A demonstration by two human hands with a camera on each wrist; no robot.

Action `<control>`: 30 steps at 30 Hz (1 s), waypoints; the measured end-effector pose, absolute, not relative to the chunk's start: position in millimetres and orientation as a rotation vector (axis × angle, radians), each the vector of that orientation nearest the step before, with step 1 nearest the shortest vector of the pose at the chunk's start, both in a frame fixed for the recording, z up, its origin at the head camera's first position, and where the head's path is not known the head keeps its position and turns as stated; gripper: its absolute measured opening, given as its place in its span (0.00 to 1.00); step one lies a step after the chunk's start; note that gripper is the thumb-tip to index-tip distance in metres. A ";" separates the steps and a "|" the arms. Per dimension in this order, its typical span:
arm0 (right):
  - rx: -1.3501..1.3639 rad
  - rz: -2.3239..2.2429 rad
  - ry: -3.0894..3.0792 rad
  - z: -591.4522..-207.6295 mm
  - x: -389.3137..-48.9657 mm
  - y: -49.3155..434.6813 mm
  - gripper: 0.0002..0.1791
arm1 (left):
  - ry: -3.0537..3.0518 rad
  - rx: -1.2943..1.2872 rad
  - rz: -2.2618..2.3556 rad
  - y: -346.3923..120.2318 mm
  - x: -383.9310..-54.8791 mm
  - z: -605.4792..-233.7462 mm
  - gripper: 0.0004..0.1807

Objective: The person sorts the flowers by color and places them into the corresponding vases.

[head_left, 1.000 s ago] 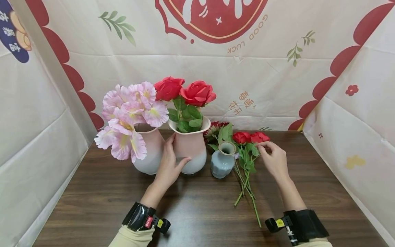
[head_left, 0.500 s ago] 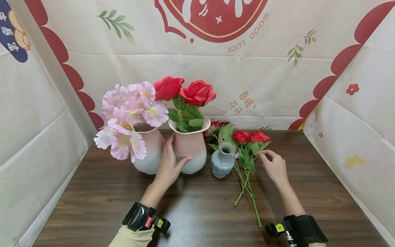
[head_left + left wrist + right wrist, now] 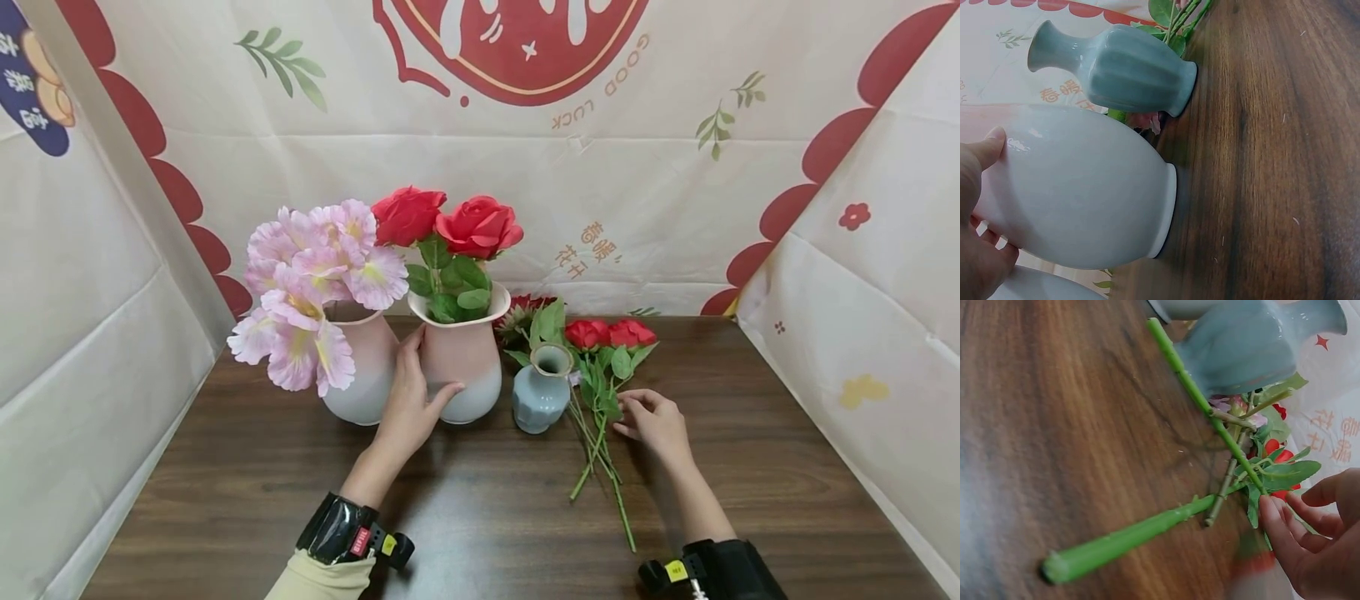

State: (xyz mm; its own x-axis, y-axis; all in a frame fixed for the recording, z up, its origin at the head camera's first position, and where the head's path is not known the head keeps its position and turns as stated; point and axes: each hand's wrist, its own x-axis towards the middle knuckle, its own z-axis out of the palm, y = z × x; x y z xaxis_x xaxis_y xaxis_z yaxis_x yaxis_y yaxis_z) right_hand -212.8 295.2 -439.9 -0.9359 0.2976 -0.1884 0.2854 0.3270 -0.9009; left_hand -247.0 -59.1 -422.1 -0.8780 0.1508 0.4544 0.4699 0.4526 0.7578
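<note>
While a person's left hand (image 3: pixel 408 404) is gripping the rose vase (image 3: pixel 471 367) just left of the blue vase (image 3: pixel 542 398), thumb and fingers spread around its body, the right hand (image 3: pixel 662 427) is hovering right of the blue vase, fingers bent toward the thumb beside the stems (image 3: pixel 1125 544); whether it is pinching one cannot be told. Loose roses (image 3: pixel 632 333) are lying right of the blue vase. Pink blooms (image 3: pixel 307 279) are filling a second vase (image 3: pixel 362 400), farther left of it.

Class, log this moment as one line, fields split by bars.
left hand: grips vase with red roses | right hand: fingertips at green stems | blue vase: upright, no flowers inside
</note>
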 end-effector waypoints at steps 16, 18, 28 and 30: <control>-0.638 2.217 -2.430 -451.9 -202.6 299.9 0.31 | -2.386 -0.518 -1.412 -58.5 -242.9 -425.1 0.51; -0.623 2.255 -2.416 -451.3 -202.8 300.6 0.32 | -2.385 -0.520 -1.409 -58.4 -243.7 -424.8 0.51; -0.620 2.346 -2.399 -450.1 -201.5 301.4 0.34 | -2.386 -0.521 -1.412 -58.6 -245.1 -423.0 0.51; -0.609 2.342 -2.399 -449.5 -201.4 301.3 0.33 | -2.385 -0.523 -1.408 -58.4 -245.8 -422.4 0.51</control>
State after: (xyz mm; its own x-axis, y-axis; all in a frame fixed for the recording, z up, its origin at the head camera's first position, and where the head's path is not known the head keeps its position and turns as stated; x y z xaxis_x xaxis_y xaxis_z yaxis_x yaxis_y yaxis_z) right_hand -201.4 301.3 -449.5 -0.9020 0.0663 -0.4267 0.4282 0.0092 -0.9037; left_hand -245.8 -58.4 -422.4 -0.8812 0.1474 0.4491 0.4644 0.4467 0.7647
